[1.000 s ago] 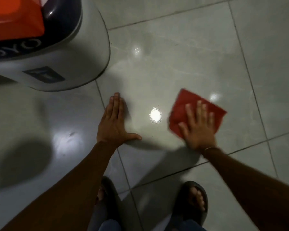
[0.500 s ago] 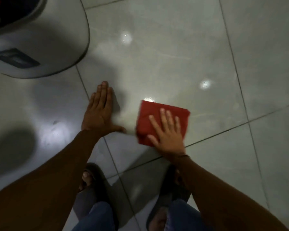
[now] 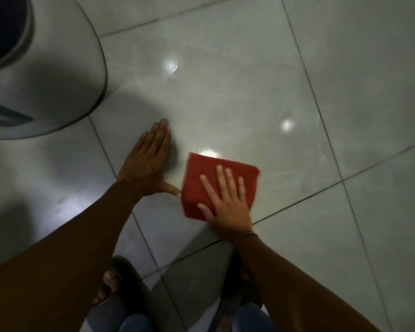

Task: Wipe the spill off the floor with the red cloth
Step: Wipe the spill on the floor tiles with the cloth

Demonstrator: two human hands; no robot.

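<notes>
A folded red cloth (image 3: 197, 180) lies flat on the glossy grey tiled floor (image 3: 225, 97). My right hand (image 3: 225, 202) presses down on the cloth's near right part with fingers spread. To its left, my left hand (image 3: 149, 161) rests palm-down on the tile, fingers together, and its thumb tip touches the cloth's left edge. Faint wet streaks and a rippled light glare (image 3: 209, 152) show on the tile just beyond the cloth. A clear puddle outline cannot be made out.
A large round white appliance (image 3: 58, 75) with a dark top stands on the floor at the upper left, close to my left hand. My sandalled feet (image 3: 110, 283) are at the bottom of the view. Open tile stretches to the right and beyond the cloth.
My right hand has slid the red cloth leftwards across the tile, from well right of the left hand until it touches the left thumb. The left hand stayed planted.
</notes>
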